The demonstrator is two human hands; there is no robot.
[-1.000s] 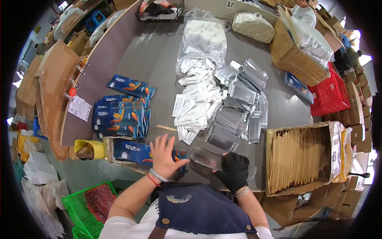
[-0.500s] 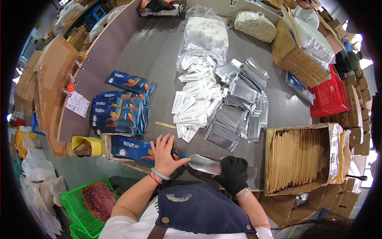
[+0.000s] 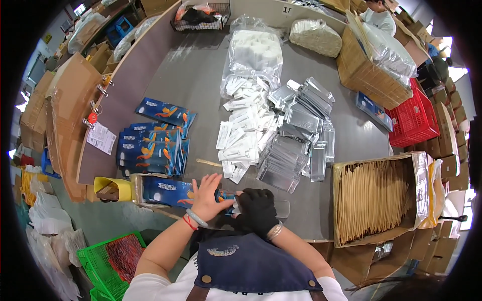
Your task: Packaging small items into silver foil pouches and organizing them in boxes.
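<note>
My bare left hand (image 3: 207, 195) lies with fingers spread on a long blue printed package (image 3: 168, 191) with an orange pattern, near the front edge of the table. The black-gloved right hand (image 3: 255, 210) is closed around a clear plastic tray (image 3: 282, 208), whose rounded end sticks out to the right of the glove. The tray's other end meets the package's right end beside my left thumb; the hands hide whether it is inside. Beyond lie a stack of similar blue packages (image 3: 150, 148), a heap of white packets (image 3: 241, 140) and several clear trays (image 3: 286, 160).
An open carton (image 3: 371, 240) packed with upright brown cardboard pieces stands at the right. A yellow container (image 3: 124, 189) sits at the left edge. Farther back are a bag of white items (image 3: 256, 55), a large carton (image 3: 371, 75) and a red crate (image 3: 414, 118). A green basket (image 3: 93, 258) stands lower left.
My right hand has moved left with the clear tray, bringing it up against the blue package and close to my left hand. The left hand stays on the package.
</note>
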